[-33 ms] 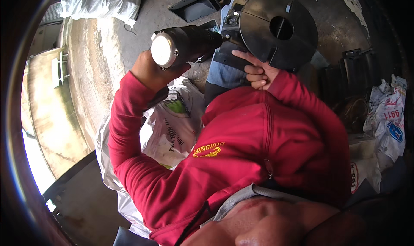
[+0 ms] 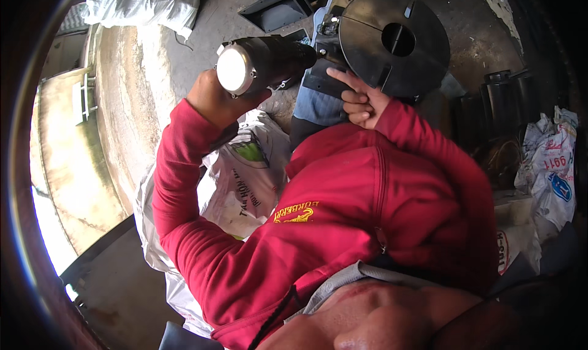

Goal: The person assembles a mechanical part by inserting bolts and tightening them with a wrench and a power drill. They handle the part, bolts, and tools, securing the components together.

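Observation:
My left hand (image 2: 213, 100) is wrapped round a black power driver (image 2: 269, 59) with a bright round cap at its rear. The driver's nose points right, at small bolts (image 2: 321, 53) on a dark metal bracket (image 2: 329, 40). Joined to that bracket is a large black disc (image 2: 401, 68) with a round centre hole, a seam and slots. Below the disc's near edge, my right hand (image 2: 366, 102) steadies it, index finger stretched along the bracket and the other visible fingers curled. The thumb is hidden.
Blue cloth (image 2: 318, 102) lies beneath the bracket. White printed sacks (image 2: 239, 184) are at my left side, and another (image 2: 548, 172) sits at the right. Black trays (image 2: 275, 10) rest on the concrete floor beyond. Dark cylindrical parts (image 2: 508, 98) stand at the far right.
The driver and my left hand have edged slightly right. My right hand and the disc have shifted a touch left.

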Available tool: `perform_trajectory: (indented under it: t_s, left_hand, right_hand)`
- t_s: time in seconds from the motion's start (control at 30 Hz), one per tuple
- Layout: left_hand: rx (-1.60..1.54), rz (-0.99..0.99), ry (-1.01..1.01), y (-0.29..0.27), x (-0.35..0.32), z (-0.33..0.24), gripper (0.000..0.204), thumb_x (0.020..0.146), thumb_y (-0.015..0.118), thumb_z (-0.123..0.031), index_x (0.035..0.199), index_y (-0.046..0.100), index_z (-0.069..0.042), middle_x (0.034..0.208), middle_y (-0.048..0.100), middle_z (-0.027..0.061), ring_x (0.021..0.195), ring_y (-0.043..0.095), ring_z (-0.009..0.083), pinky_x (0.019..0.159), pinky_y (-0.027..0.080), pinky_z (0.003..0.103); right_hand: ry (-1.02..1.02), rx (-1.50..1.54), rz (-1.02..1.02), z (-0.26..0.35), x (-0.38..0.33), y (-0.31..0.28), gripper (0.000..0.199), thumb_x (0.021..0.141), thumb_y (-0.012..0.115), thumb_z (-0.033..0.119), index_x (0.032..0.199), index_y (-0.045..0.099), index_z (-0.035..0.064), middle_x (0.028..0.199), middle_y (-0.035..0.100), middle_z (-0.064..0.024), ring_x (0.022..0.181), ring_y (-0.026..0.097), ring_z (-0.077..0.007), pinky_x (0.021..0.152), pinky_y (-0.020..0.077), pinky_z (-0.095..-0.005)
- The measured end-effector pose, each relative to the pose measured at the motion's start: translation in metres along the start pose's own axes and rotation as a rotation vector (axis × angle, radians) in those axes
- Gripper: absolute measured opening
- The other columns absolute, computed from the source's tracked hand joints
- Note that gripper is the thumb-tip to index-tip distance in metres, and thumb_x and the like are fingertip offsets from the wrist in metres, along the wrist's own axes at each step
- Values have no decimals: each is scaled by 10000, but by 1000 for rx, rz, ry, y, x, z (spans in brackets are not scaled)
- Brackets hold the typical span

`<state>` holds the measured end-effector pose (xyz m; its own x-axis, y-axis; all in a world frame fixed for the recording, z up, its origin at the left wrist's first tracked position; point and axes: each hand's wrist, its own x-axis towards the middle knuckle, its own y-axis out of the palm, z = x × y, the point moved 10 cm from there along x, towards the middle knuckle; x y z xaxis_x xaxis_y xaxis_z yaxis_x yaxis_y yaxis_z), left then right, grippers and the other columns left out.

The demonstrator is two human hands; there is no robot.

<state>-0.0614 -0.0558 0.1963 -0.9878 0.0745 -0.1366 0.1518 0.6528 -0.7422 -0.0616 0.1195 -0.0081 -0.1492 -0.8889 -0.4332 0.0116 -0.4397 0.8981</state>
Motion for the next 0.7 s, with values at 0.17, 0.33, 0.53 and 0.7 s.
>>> perform_trajectory:
  t_s: [0.17, 0.33, 0.53, 0.7]
  left_hand:
    - [123, 11, -32, -6, 12, -14, 391, 738, 792, -246, 1025, 670, -11, 872, 704, 166, 798, 700, 257, 711, 538, 344]
    - [204, 55, -7, -4, 23, -9, 425, 718, 789, -294, 1009, 674, -7, 845, 697, 177, 789, 693, 291, 710, 540, 366]
    - [367, 147, -8, 3, 37, -23, 490, 690, 766, -256, 1100, 627, -26, 891, 682, 203, 856, 669, 349, 762, 530, 401]
    - [364, 188, -261, -1, 43, -9, 432, 693, 772, -274, 1022, 642, -25, 883, 684, 200, 873, 670, 342, 773, 526, 395]
  right_hand:
    - [-212, 130, 87, 15, 29, 13, 537, 942, 564, 384, 1402, 404, 159, 579, 245, 60, 489, 241, -43, 435, 243, -188]
    - [-309, 48, 37, 21, 40, 18, 455, 935, 561, 423, 1260, 498, 111, 553, 245, 56, 455, 225, -55, 429, 239, -202]
    - [-332, -24, 13, 26, 44, 12, 398, 940, 549, 430, 1161, 505, 102, 536, 237, 54, 437, 229, -54, 419, 237, -205]
    - [-367, -64, 12, 28, 41, 14, 466, 950, 528, 439, 1250, 463, 87, 534, 235, 55, 445, 232, -52, 426, 244, -201]
